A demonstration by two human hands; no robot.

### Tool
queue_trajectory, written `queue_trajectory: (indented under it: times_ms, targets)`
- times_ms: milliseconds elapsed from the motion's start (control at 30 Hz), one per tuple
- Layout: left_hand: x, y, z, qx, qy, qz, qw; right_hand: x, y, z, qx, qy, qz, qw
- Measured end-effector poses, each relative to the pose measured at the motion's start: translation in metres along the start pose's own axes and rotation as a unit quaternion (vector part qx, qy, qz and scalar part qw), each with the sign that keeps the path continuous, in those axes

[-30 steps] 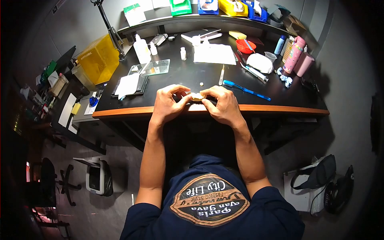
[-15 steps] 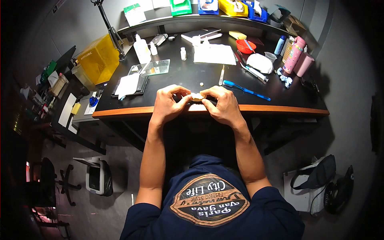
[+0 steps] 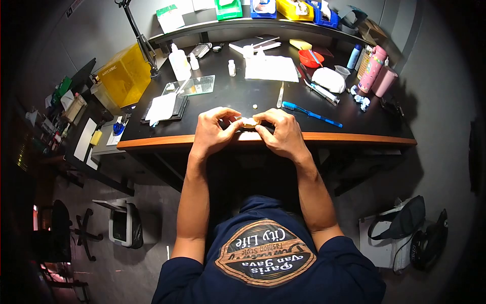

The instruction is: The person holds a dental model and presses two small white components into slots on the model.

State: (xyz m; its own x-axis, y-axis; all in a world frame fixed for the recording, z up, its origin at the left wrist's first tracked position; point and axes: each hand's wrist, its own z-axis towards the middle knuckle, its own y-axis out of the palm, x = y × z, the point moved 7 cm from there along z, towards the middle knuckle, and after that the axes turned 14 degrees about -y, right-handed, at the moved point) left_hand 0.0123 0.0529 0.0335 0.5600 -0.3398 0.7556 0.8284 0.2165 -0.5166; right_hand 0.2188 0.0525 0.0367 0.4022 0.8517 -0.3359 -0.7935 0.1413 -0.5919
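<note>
Between both hands, just over the front edge of the table, is a small white piece on a tan base, much like a dental cast (image 3: 248,122). My left hand (image 3: 214,130) pinches its left end between thumb and fingers. Its right end is gripped the same way by my right hand (image 3: 282,131). The fingertips cover both ends. Just beyond the hands lies a tiny pale lump (image 3: 255,106). A slim knife-like tool (image 3: 280,95) and a blue toothbrush (image 3: 313,114) rest on the tabletop past my right hand.
On the black table (image 3: 223,96) are a glass slab (image 3: 200,85), a dark pad (image 3: 178,109), white bottles (image 3: 179,62), white paper (image 3: 273,69), a red bowl (image 3: 311,59), a white lump (image 3: 329,80) and a pink bottle (image 3: 372,69). A shelf (image 3: 202,28) with coloured bins runs behind.
</note>
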Motion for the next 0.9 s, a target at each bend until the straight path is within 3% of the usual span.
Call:
queue_trajectory:
  times_ms: [333,533,633,833,900]
  targets:
    - [0.0009,0.0002,-0.0002,0.003,0.015,0.001,1.0,0.0019,0.0008,-0.0008,0.001,-0.001,0.001,1.0]
    - [0.0026,-0.0007,-0.0001,-0.009,-0.02,0.009,1.0,0.0019,0.0012,-0.0005,-0.003,0.002,-0.001,1.0]
    - [0.0006,0.0004,0.0001,0.003,0.011,0.008,1.0,0.0024,0.0014,-0.0005,-0.001,-0.003,-0.001,1.0]
    - [-0.0012,0.004,0.0031,-0.039,-0.055,-0.009,0.998,0.0003,0.0001,0.0,-0.001,-0.004,-0.004,1.0]
    - [-0.0003,0.0041,0.0033,-0.033,-0.032,-0.008,0.999,0.0007,0.0006,0.0001,0.003,-0.008,0.002,1.0]
